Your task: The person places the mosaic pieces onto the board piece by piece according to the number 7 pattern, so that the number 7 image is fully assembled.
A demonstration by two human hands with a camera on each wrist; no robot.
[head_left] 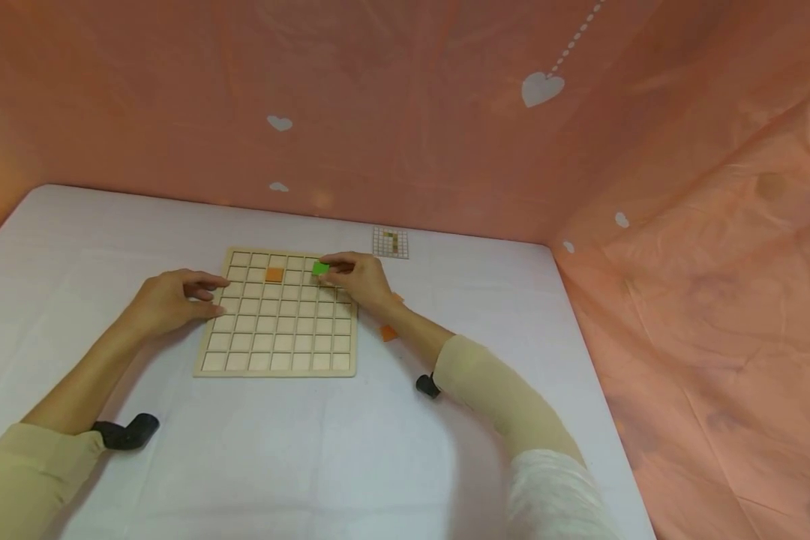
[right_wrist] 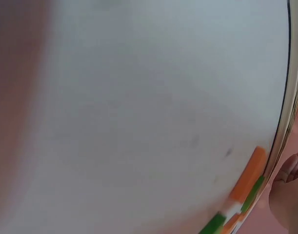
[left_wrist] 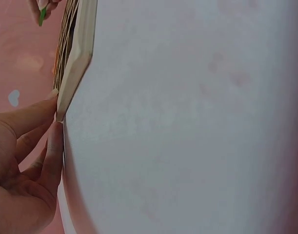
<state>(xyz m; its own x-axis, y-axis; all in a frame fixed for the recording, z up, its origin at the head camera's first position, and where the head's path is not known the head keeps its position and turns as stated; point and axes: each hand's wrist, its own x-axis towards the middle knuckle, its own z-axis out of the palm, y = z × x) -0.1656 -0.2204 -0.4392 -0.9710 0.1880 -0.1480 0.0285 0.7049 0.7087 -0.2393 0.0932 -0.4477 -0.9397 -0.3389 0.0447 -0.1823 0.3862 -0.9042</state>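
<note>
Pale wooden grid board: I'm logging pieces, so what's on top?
An orange square tile lies on the board near its far edge. The right hand pinches a green square tile over it; cells beneath that hand are hidden.

Two hands [head_left: 167, 302], one gridded board [head_left: 275, 374], one card [head_left: 382, 247] and at least five tiles [head_left: 274, 274] show.

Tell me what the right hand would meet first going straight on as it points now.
Probably the orange tile on the gridded board, ahead of the green tile that the right hand pinches; the hand's height is unclear, so it might pass above.
</note>
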